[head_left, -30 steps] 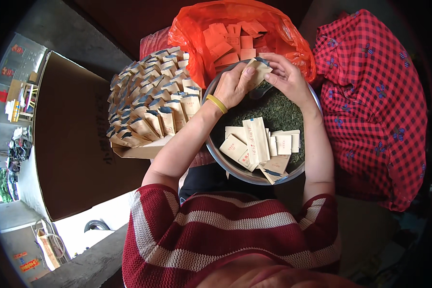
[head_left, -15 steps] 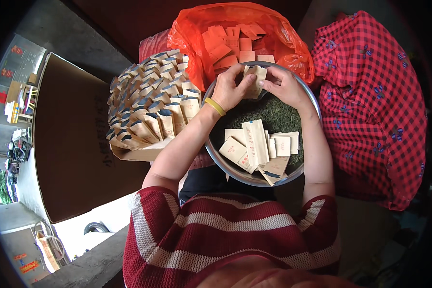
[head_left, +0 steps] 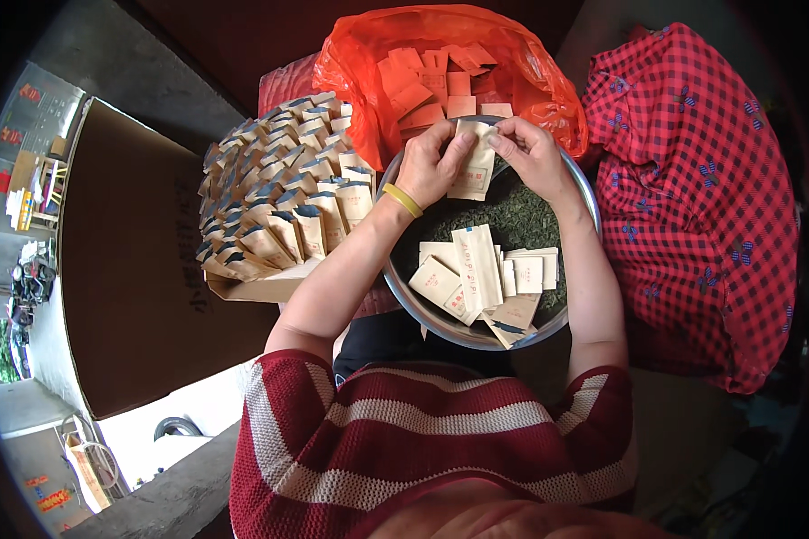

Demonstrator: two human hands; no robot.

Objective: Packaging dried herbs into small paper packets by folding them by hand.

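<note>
Both hands pinch the top of a tan paper packet (head_left: 473,175) over the far side of a metal basin (head_left: 395,292). My left hand (head_left: 431,162), with a yellow band at its wrist, grips the packet's left edge. My right hand (head_left: 535,157) has its thumb and fingers closed on the upper right corner. Dark green dried leaves (head_left: 526,211), looking like tea, fill the basin. Lying on the leaves at the near side is a loose pile of tan packets (head_left: 478,269), some showing dark blue openings.
Left of the basin, a cardboard box (head_left: 261,286) holds many upright tan packets (head_left: 283,193) with dark openings. A red plastic bag (head_left: 360,63) with flat packets stands behind. Red checked cloth (head_left: 692,207) bulges at right. A large cardboard panel (head_left: 135,260) rises at left.
The held packet has been turned or unbent, so its printed front now hangs down full length. My right hand has shifted slightly along its top edge. The pile in the basin is unchanged.
</note>
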